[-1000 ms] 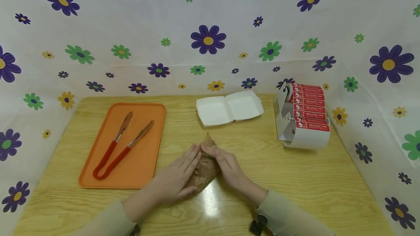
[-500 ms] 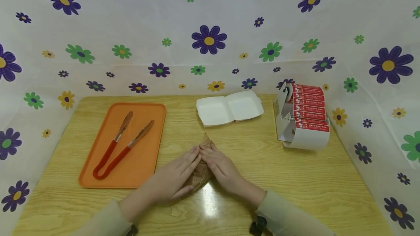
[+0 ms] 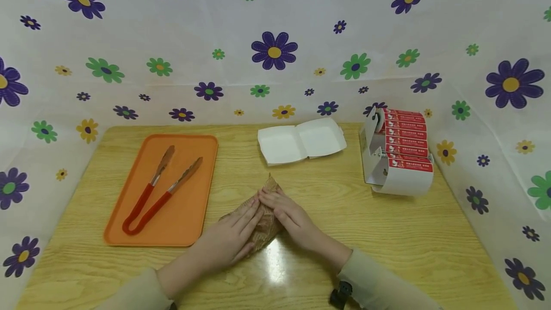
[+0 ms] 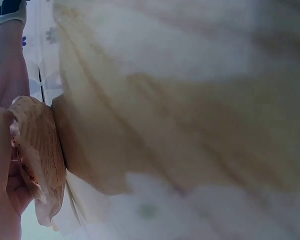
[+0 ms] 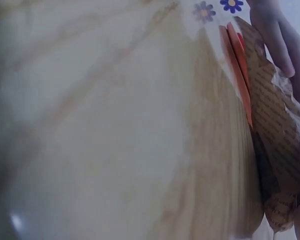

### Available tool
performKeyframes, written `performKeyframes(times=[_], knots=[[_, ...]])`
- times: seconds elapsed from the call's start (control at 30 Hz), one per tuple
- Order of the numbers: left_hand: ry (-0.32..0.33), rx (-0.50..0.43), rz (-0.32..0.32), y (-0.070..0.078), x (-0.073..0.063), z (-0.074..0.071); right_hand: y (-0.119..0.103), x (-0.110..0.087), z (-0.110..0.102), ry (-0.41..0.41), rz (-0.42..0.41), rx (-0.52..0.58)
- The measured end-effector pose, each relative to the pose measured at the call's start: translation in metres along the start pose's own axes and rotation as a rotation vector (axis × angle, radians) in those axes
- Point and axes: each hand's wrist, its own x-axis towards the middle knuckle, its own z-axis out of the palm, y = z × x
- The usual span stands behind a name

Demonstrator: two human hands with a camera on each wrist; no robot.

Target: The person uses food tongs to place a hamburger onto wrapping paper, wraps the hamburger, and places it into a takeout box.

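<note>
1 crinkled brown paper packet [image 3: 266, 226], printed with rows of small text, lies near the middle of a wood-grain surface [image 3: 366, 233], in front of a person in pale long sleeves [image 3: 374, 281]. 2 bare hands press on it from opposite sides. The left hand [image 3: 230, 233] lies over the packet's left side, fingers extended and close together. The right hand [image 3: 294, 216] covers the upper right side, its fingers also extended, tips at or very near those of the left. Neither is gripping. 1 pointed corner of paper pokes out beyond the fingertips; what the packet contains is unclear.

To the left, an orange tray [image 3: 189, 214] carries 1 pair of red-handled metal tongs [image 3: 157, 207], their arms spread apart. Beyond the packet, 1 white hinged box [image 3: 281, 146] lies open. At the far right stands a dispenser with a roll of red-and-white labels [image 3: 404, 140]. Behind everything hangs a white cloth [image 3: 172, 23] patterned with purple, green and yellow flowers.
</note>
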Motion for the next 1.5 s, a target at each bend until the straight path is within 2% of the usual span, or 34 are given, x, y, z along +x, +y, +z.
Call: performKeyframes(times=[0.1,0.27,0.37,0.5,0.63,0.8,0.9,1.03,1.13,1.3,1.4,1.5], knots=[[0.009,0.018,0.0,0.001,0.0,0.001,0.001,0.0,-0.005,-0.017,-0.001,-0.01],[0.028,0.047,0.018,0.0,0.0,0.002,0.003,0.0,-0.013,-0.037,-0.019,-0.225],[0.035,0.042,0.029,0.0,0.0,0.002,0.005,0.0,-0.017,-0.087,-0.034,-0.356],[0.064,0.001,0.047,-0.001,-0.001,0.003,0.007,0.0,-0.019,-0.162,-0.051,-0.451],[0.101,-0.036,0.059,-0.001,0.002,0.004,0.009,0.0,-0.024,-0.19,-0.04,-0.484],[0.051,-0.065,0.034,0.0,0.017,0.006,0.017,0.004,-0.035,-0.184,-0.055,-0.52],[0.029,-0.085,0.031,-0.001,0.027,0.008,0.023,0.005,-0.043,-0.188,-0.053,-0.504],[0.015,-0.118,0.037,-0.002,0.036,0.009,0.029,0.002,-0.052,-0.226,-0.042,-0.485],[0.001,-0.162,0.046,-0.005,0.039,0.009,0.032,-0.001,-0.058,-0.262,-0.074,-0.516],[-0.023,-0.203,0.1,-0.016,0.037,0.006,0.037,-0.003,-0.063,-0.303,-0.171,-0.617],[-0.042,-0.141,0.164,-0.027,0.031,0.003,0.037,-0.003,-0.065,-0.322,-0.202,-0.661],[-0.046,-0.041,0.243,-0.041,0.022,-0.001,0.037,-0.002,-0.067,-0.339,-0.212,-0.694]])
